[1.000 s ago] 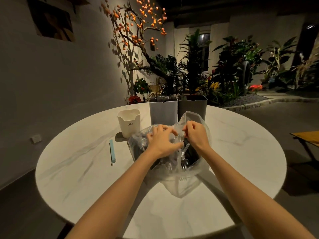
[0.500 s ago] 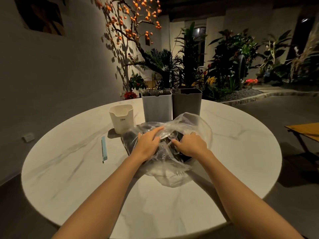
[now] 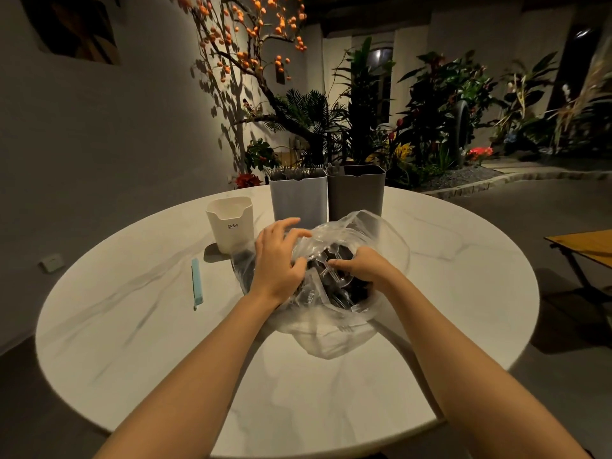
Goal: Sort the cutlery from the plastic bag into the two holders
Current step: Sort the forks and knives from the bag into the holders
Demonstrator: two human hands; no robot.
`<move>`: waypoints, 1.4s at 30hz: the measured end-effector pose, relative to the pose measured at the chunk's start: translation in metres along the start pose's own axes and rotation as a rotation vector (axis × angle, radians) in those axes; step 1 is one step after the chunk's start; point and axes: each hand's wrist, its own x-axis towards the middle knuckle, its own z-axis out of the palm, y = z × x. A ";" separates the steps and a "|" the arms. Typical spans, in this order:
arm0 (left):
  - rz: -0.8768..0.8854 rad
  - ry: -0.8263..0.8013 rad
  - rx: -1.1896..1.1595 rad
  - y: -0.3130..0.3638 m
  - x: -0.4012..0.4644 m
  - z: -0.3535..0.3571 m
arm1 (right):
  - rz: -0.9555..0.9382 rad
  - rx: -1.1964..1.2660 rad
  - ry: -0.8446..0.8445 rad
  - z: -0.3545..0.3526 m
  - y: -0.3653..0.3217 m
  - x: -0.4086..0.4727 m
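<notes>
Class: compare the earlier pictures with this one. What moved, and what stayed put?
Both hands have dropped from the bunched top of the plastic bag: the left hand now spreads its mouth, and the right hand reaches inside among the cutlery. The two holders stayed put.

A dimly lit indoor garden lounge, possibly a café or showroom courtyard, centres on a round white marble-look table [image 3: 159, 332]. Behind the table, a decorative tree with orange fruits [image 3: 255, 38] casts shadows on a plain grey wall [image 3: 99, 144]. To the right of that tree, a planted bed of palms and broad-leaved tropical plants [image 3: 430, 111] with red flowers [image 3: 479, 151] is edged by a curved stone border [image 3: 496, 180]. A framed picture [image 3: 79, 31] hangs on the wall to the table's left.
</notes>
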 end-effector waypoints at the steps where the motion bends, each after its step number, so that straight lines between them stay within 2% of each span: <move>1: 0.039 0.026 0.005 0.002 0.000 -0.001 | 0.014 0.008 -0.013 -0.002 -0.001 -0.001; 5: 0.149 -0.019 -0.041 0.014 -0.003 0.001 | 0.053 0.051 -0.051 -0.009 -0.006 -0.004; 10: 0.078 -0.139 -0.132 0.020 -0.004 0.004 | 0.077 0.048 -0.075 -0.013 -0.013 -0.008; 14: 0.013 -0.257 -0.033 0.019 -0.006 0.006 | 0.105 0.127 -0.094 -0.020 -0.014 -0.014; 17: -0.044 -0.328 0.066 0.024 -0.008 0.005 | 0.109 0.099 -0.095 -0.024 -0.013 -0.018; 22: 0.002 -0.447 0.217 0.030 -0.010 0.006 | 0.126 0.160 -0.115 -0.029 -0.004 -0.021; 28: 0.002 -0.413 0.247 0.030 -0.013 0.010 | 0.178 0.342 -0.145 -0.022 0.006 -0.022; 32: 0.019 -0.379 0.235 0.028 -0.013 0.008 | 0.162 0.227 -0.112 -0.018 0.007 -0.019; 37: -0.006 -0.250 0.223 0.022 -0.015 0.007 | 0.124 0.178 -0.128 -0.020 0.011 -0.019; 42: 0.020 -0.278 0.292 0.020 -0.014 0.007 | 0.124 0.418 -0.169 -0.026 0.016 -0.021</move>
